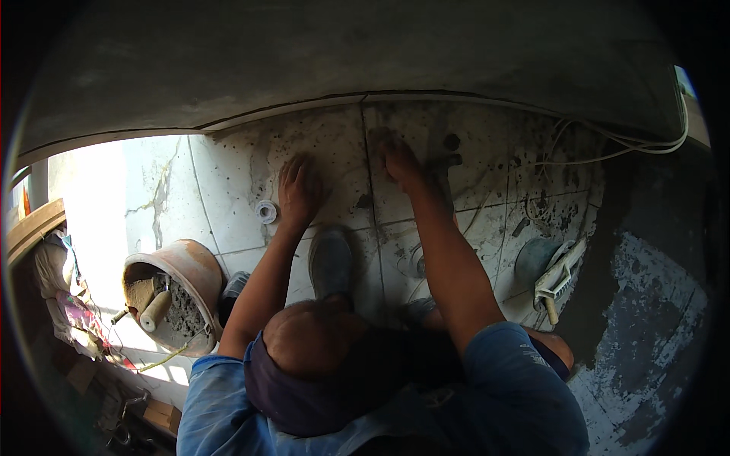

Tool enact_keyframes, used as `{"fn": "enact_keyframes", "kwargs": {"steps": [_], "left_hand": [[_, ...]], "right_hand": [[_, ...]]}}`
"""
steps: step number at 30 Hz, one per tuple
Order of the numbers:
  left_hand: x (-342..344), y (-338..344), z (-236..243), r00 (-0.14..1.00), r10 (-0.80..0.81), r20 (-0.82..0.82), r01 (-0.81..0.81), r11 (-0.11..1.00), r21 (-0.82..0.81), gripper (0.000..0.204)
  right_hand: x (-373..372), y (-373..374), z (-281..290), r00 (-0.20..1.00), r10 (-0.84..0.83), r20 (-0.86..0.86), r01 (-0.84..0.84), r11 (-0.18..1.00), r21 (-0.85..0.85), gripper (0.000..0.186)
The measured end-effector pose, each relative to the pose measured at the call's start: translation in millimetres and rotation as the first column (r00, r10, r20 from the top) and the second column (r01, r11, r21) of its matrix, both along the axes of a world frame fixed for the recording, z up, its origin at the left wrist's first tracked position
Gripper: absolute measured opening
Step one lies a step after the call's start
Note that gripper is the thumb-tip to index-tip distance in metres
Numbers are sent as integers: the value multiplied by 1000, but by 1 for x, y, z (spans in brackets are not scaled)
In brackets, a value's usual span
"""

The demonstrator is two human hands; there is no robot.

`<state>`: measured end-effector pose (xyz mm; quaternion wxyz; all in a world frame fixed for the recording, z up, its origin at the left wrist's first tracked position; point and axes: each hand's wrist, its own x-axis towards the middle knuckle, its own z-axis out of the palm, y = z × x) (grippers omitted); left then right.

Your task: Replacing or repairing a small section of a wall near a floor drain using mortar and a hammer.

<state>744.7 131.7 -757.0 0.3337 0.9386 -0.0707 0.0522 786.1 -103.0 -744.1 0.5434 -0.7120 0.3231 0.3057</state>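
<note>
Palm down on the dusty white floor tiles (pixel 220 171), my left hand (pixel 302 186) has its fingers stretched forward. A small round white roll (pixel 266 212) lies just left of that wrist. My right hand (pixel 398 161) is closed low over the tiles, right of the dark joint between two of them. Shadow hides what its fingers hold, if anything. Close beside my right forearm lies a dark, hammer-shaped tool (pixel 445 161), partly covered by the arm. A small dark round spot or piece (pixel 452 141) is just beyond it.
A grey wall (pixel 365 49) rises along the far side. At left stands a bucket (pixel 201 266) of grey mortar with a wooden-handled tool (pixel 157 310) inside. On the right are a pale cable (pixel 631 146), a white wooden-handled tool (pixel 559 277) and a grey cement-smeared strip (pixel 608 228).
</note>
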Motion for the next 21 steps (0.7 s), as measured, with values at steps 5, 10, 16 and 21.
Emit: {"fn": "enact_keyframes", "kwargs": {"steps": [5,10,16,21], "left_hand": [[4,-15,0,983,-175,51,176,984,-14,36],[8,-25,4,981,-191,23,192,980,-58,37],[7,-18,5,983,-180,22,181,983,-32,34],[6,-11,0,984,-174,43,175,984,-22,34]], "right_hand": [[30,-4,-3,999,10,-34,-10,1000,22,35],[-6,12,2,987,-148,58,150,988,-44,33],[46,34,-14,933,-358,-39,360,932,42,34],[34,53,-8,992,-100,77,88,986,138,27]]}}
